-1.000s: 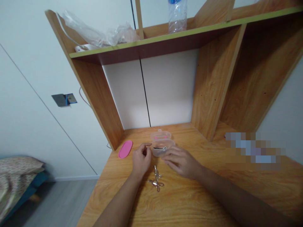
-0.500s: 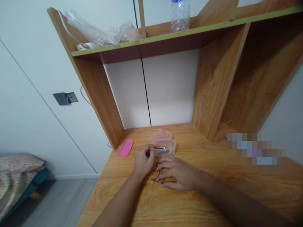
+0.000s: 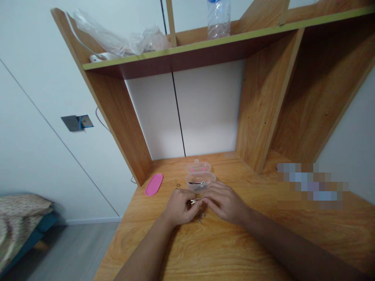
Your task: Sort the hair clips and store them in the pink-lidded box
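My left hand and my right hand meet over the wooden desk, both pinching a small silver metal clip between their fingertips. More silver clips lie on the desk just below the hands. Right behind the hands stands a small clear plastic box with a dark clip inside, its clear lid open at the back. A tiny dark ring lies on the desk left of the box.
A pink oval lid lies at the desk's left rear. Wooden side panels and a shelf enclose the desk; the shelf carries a plastic bottle and clear plastic bags. A blurred patch covers the right side. A bed corner shows at lower left.
My right hand went from the box down to the clips on the desk, then lifted one clip. My left hand came down from beside the box to join it on the clip.
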Tool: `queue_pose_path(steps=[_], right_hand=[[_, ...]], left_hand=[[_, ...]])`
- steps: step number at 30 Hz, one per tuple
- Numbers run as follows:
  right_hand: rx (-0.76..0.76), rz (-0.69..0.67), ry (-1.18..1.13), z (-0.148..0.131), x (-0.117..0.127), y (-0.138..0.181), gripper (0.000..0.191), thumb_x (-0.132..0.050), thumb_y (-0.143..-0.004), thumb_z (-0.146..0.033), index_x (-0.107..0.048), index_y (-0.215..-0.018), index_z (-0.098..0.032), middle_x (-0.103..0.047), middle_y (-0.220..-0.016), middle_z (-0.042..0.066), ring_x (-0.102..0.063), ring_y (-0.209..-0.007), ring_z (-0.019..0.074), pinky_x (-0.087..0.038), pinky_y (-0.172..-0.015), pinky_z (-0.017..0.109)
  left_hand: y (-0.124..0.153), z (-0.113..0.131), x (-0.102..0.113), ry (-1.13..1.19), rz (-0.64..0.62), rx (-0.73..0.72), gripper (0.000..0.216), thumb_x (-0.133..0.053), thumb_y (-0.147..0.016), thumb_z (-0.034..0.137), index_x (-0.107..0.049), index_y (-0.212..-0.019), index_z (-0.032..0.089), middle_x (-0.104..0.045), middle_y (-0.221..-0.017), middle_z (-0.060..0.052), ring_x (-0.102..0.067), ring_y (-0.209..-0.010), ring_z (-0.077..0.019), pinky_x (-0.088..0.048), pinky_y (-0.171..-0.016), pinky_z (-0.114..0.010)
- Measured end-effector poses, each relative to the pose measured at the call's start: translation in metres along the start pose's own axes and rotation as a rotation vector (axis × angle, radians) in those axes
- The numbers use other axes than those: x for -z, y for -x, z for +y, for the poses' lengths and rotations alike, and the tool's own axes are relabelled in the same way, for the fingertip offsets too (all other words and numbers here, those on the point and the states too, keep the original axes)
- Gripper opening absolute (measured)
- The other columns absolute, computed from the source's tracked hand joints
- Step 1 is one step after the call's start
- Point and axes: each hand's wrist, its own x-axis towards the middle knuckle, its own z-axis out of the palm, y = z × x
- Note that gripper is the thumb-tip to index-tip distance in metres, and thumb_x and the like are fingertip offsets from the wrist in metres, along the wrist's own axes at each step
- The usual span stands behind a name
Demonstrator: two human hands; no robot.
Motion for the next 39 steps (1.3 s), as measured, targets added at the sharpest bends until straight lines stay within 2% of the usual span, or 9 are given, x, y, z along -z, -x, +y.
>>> queue_pose_path(steps=[3, 6, 10, 13, 17, 23, 33, 37, 39], right_hand=[[-0.063, 0.030, -0.036, 0.002, -0.002, 0.003, 0.020, -0.053, -0.096, -0.026, -0.067, -0.110, -0.022, -0.074, -0.106, 0.007, -0.067, -0.101, 0.0212, -0.051, -0.092, 0.037], [-0.104, -0.023, -0.057, 0.003, -0.004, 0.005, 0.029, -0.056, -0.095, -0.028, -0.063, -0.123, -0.023, -0.073, -0.114, 0.008, -0.068, -0.104, 0.0209, -0.053, -0.091, 0.035], [0.032, -0.201, -0.075, 0.001, -0.007, 0.003, 0.034, -0.052, -0.095, -0.017, -0.064, -0.126, -0.025, -0.071, -0.119, 0.007, -0.063, -0.113, 0.0203, -0.049, -0.099, 0.039], [0.125, -0.298, -0.043, 0.000, -0.010, 0.001, 0.038, -0.050, -0.095, -0.011, -0.064, -0.126, -0.028, -0.068, -0.125, 0.005, -0.055, -0.123, 0.0209, -0.042, -0.106, 0.044], [0.158, -0.369, 0.020, 0.004, -0.013, 0.001, 0.029, -0.049, -0.099, -0.018, -0.069, -0.117, -0.030, -0.072, -0.112, 0.003, -0.059, -0.112, 0.0199, -0.045, -0.099, 0.039], [0.094, -0.322, -0.009, 0.003, -0.016, 0.004, 0.031, -0.050, -0.100, -0.028, -0.063, -0.128, -0.023, -0.069, -0.098, 0.008, -0.062, -0.095, 0.0193, -0.050, -0.088, 0.032], [-0.054, -0.371, -0.281, 0.001, -0.012, 0.004, 0.031, -0.058, -0.096, -0.030, -0.066, -0.125, -0.025, -0.070, -0.092, 0.005, -0.067, -0.086, 0.0167, -0.053, -0.082, 0.028], [-0.122, -0.342, -0.421, 0.002, -0.013, 0.007, 0.047, -0.067, -0.090, -0.030, -0.058, -0.136, -0.029, -0.068, -0.107, 0.006, -0.067, -0.079, 0.0138, -0.055, -0.074, 0.026], [-0.121, -0.358, -0.452, 0.001, -0.013, 0.008, 0.042, -0.065, -0.091, -0.026, -0.061, -0.133, -0.028, -0.071, -0.105, 0.006, -0.068, -0.081, 0.0148, -0.056, -0.075, 0.027]], left_hand=[[0.001, -0.001, -0.001, -0.001, 0.042, -0.013, 0.040, -0.047, -0.094, 0.031, -0.052, -0.057, 0.019, -0.049, -0.052, -0.001, -0.043, -0.050, -0.0127, -0.029, -0.056, -0.027], [0.002, -0.005, -0.002, 0.047, 0.190, 0.021, 0.043, -0.041, -0.097, 0.032, -0.046, -0.057, 0.019, -0.043, -0.053, 0.001, -0.039, -0.051, -0.0126, -0.026, -0.056, -0.027], [0.005, -0.015, -0.006, 0.215, 0.421, 0.181, 0.048, -0.037, -0.099, 0.043, -0.037, -0.056, 0.020, -0.035, -0.053, 0.002, -0.034, -0.052, -0.0123, -0.024, -0.054, -0.028], [0.004, -0.020, -0.009, 0.398, 0.506, 0.255, 0.051, -0.034, -0.099, 0.048, -0.035, -0.057, 0.020, -0.034, -0.053, 0.003, -0.033, -0.052, -0.0122, -0.025, -0.054, -0.027], [0.002, -0.022, -0.013, 0.518, 0.499, 0.288, 0.051, -0.038, -0.098, 0.050, -0.047, -0.059, 0.018, -0.038, -0.054, 0.002, -0.036, -0.053, -0.0122, -0.027, -0.054, -0.027], [-0.002, -0.017, -0.015, 0.635, 0.474, 0.366, 0.052, -0.041, -0.095, 0.056, -0.065, -0.078, 0.013, -0.038, -0.054, 0.004, -0.035, -0.051, -0.0113, -0.026, -0.051, -0.025], [-0.008, -0.013, -0.013, 0.550, 0.540, 0.381, 0.050, -0.034, -0.100, 0.054, -0.062, -0.091, 0.013, -0.052, -0.068, 0.000, -0.042, -0.055, -0.0112, -0.034, -0.053, -0.024], [-0.009, -0.010, -0.012, 0.569, 0.554, 0.365, 0.044, -0.034, -0.100, 0.052, -0.057, -0.108, 0.015, -0.051, -0.067, 0.002, -0.043, -0.054, -0.0109, -0.034, -0.051, -0.022], [-0.009, -0.009, -0.012, 0.582, 0.562, 0.358, 0.041, -0.034, -0.101, 0.051, -0.054, -0.109, 0.016, -0.053, -0.066, 0.002, -0.044, -0.054, -0.0107, -0.035, -0.051, -0.021]])
